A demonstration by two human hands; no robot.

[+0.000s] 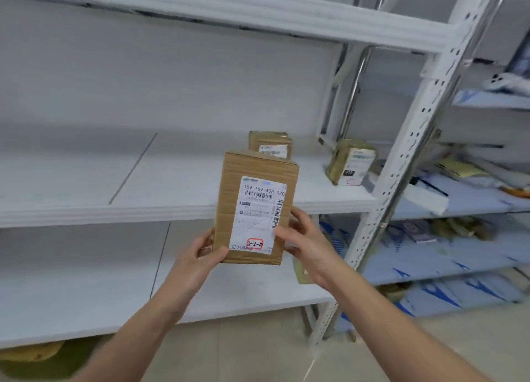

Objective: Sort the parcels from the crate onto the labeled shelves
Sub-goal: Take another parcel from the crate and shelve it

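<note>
I hold a brown cardboard parcel (229, 198) upright in front of the white shelving. Its white shipping label faces me and carries a red-framed handwritten code "3-2-10" near the bottom. My left hand (200, 255) grips the parcel's lower left corner, thumb on the front face. My right hand (304, 244) grips the lower right edge, thumb on the label. The parcel is raised level with the middle shelf (143, 209). The crate is not in view.
Two taped parcels stand on the middle shelf: one (271, 145) right behind the held box, one (351, 162) at the right end. A perforated upright post (401, 175) separates a second rack to the right with mixed items. A small parcel (302, 274) lies on the lower shelf.
</note>
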